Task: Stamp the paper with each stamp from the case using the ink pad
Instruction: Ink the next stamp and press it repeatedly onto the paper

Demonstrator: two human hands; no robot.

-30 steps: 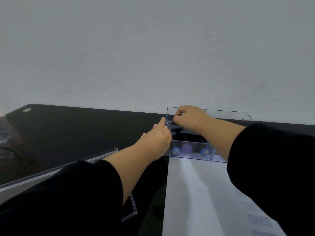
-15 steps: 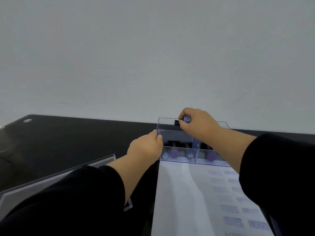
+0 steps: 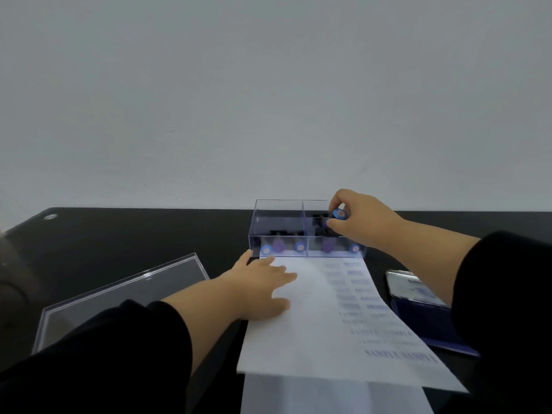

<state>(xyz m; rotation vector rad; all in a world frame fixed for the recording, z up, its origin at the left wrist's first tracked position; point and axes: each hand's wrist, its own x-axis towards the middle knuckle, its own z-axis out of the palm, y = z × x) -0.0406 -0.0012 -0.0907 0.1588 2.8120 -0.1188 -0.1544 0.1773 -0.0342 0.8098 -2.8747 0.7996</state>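
A clear two-compartment case (image 3: pixel 280 216) stands at the table's far edge, with several black stamps with blue or purple knobs inside. My right hand (image 3: pixel 360 218) pinches a blue-topped stamp (image 3: pixel 339 214) over the case's right compartment. My left hand (image 3: pixel 263 283) lies flat with spread fingers on the upper left of the white paper (image 3: pixel 313 333). The paper's right side carries rows of blue stamped words. An open blue ink pad (image 3: pixel 424 318) lies to the right of the paper, partly hidden by my right sleeve.
The case's clear lid (image 3: pixel 125 297) lies on the black table (image 3: pixel 134 234) to the left of the paper. A second white sheet (image 3: pixel 328 397) shows under the paper's near edge. A grey wall rises just behind the case.
My left hand let go of the case's left end and came down flat on the paper. My right hand carried the blue-topped stamp from the left compartment's back over to the right compartment.
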